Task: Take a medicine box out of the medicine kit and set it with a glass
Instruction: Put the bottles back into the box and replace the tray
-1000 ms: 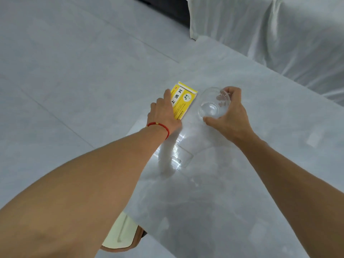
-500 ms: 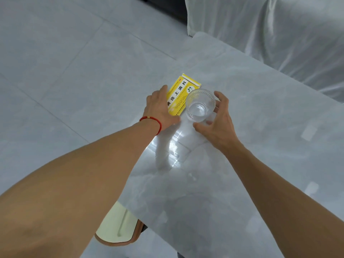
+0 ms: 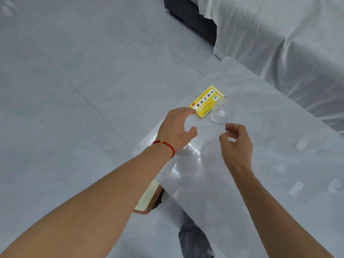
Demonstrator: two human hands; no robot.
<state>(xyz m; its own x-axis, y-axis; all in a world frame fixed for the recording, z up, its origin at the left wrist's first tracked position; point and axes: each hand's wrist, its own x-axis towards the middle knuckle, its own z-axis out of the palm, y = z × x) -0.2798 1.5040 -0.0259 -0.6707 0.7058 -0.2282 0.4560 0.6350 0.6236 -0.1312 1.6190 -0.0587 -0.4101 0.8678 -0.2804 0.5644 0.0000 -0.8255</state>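
Left hand: my left hand (image 3: 177,127) hovers over the table (image 3: 279,146), fingers loosely curved, holding nothing.
Right hand: my right hand (image 3: 236,144) hangs loose too, fingers half curled, nothing in it.
Box: the yellow medicine box (image 3: 205,103) lies flat just beyond my left fingertips; I can't tell if they touch it.
Glass: the clear glass (image 3: 221,113) stands upright beside the box, ahead of my right hand, apart from it.
Wrist: a red bracelet (image 3: 165,145) on my left.

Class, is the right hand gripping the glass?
No. The right hand hangs empty, apart from the glass standing beside the medicine box.
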